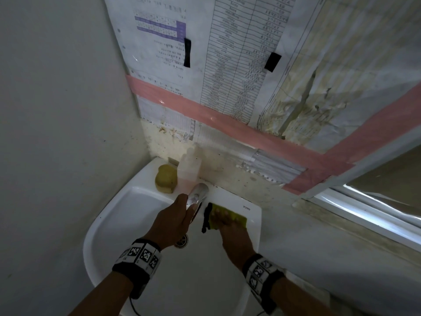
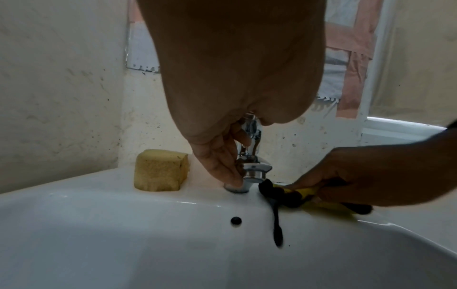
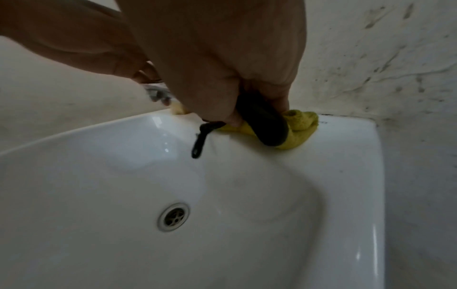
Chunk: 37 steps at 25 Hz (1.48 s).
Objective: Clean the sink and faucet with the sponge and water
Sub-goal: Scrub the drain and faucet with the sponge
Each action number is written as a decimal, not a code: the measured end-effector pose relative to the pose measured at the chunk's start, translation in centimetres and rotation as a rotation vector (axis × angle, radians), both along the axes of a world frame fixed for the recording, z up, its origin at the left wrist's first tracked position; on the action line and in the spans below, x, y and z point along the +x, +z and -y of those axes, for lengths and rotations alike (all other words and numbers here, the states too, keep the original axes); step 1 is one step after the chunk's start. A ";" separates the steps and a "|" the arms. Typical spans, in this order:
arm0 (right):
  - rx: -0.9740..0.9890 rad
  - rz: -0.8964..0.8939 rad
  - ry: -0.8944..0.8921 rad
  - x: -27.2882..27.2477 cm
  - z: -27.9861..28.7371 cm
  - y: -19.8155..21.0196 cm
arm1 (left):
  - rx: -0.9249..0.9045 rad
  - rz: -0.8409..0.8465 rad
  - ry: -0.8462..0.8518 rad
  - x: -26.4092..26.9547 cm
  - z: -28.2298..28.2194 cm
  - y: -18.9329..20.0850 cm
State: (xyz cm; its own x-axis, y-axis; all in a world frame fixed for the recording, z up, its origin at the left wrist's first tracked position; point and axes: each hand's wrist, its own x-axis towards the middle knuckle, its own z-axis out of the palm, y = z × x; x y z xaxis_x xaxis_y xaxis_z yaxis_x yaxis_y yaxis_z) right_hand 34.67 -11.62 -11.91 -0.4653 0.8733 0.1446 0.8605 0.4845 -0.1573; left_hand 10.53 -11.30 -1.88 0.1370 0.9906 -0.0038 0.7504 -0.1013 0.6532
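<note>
Sponge point(image 3: 300, 127) gripped, right hand point(image 3: 222, 58) | head view: fingers look flat

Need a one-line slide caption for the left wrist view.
Left hand grips faucet; right hand wipes sink rim.

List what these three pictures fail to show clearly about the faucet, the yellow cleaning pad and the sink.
- Faucet: the left hand covers much of it in the left wrist view, so water flow cannot be told.
- Yellow pad: the right hand hides most of it in the right wrist view.
- Sink: near rim cut off by the bottom edge of the head view.
- Wall papers: print too small to read.
</note>
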 end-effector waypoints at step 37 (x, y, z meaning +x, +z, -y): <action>-0.029 -0.168 -0.143 6.8 -3.4 -0.3 | -0.021 0.003 0.144 1.8 0.9 -0.1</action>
